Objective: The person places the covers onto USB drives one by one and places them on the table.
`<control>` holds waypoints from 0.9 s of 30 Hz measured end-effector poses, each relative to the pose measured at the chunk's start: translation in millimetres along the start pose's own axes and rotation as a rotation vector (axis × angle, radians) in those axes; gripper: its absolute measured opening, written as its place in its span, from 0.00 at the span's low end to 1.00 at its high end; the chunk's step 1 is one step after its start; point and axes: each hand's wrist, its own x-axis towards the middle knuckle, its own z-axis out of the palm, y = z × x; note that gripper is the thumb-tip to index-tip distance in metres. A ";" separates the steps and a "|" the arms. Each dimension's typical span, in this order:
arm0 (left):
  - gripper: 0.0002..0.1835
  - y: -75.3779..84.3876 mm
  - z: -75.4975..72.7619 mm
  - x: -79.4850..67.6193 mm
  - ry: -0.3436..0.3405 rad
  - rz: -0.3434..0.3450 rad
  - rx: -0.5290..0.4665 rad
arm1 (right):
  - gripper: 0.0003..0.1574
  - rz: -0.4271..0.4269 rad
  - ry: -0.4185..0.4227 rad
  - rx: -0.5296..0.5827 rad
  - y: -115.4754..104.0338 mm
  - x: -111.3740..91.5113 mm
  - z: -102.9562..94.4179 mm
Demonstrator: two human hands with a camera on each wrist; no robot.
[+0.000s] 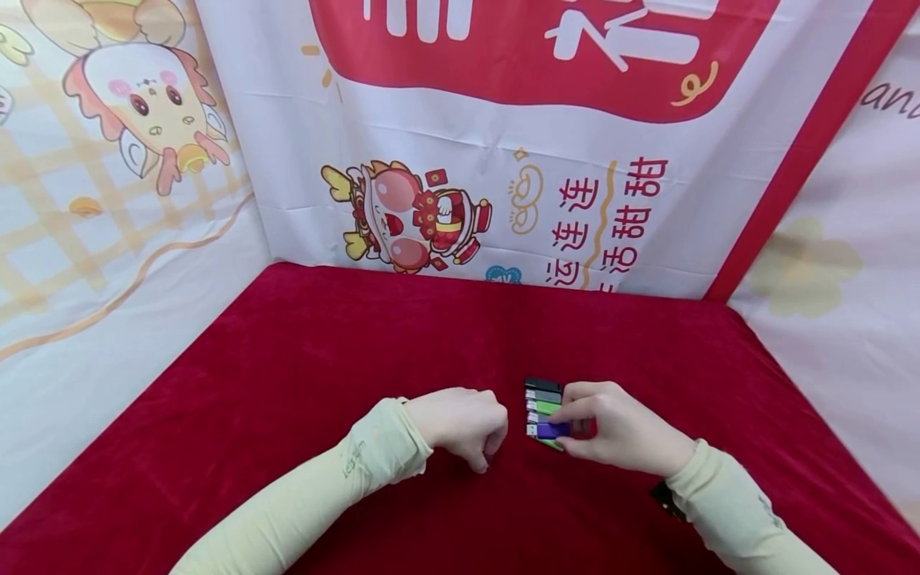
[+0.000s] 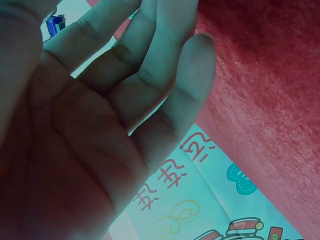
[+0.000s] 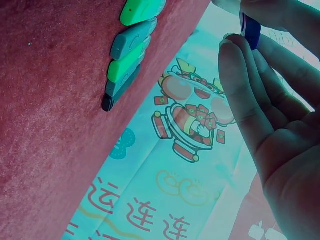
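Note:
My right hand (image 1: 611,423) pinches a purple USB flash drive (image 1: 552,430) between thumb and fingers, its metal plug pointing left. In the right wrist view the purple drive (image 3: 251,32) is raised off the cloth. Beneath and beyond it several flash drives lie side by side in a row: a black one (image 1: 542,384) at the far end, a green one (image 1: 549,407) in the middle and another green one (image 1: 553,444) nearest. To the left of the row, my left hand (image 1: 463,423) hovers with loosely bent fingers; its palm (image 2: 75,145) holds nothing.
Dark red cloth (image 1: 345,343) covers the table. Partly hidden by the right sleeve is a small black object (image 1: 668,500). Printed white curtains (image 1: 287,160) stand at the back and both sides.

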 end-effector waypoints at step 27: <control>0.04 -17.3 -29.4 -5.1 0.447 0.220 -0.016 | 0.18 -0.115 0.210 -0.043 -1.6 1.5 -11.7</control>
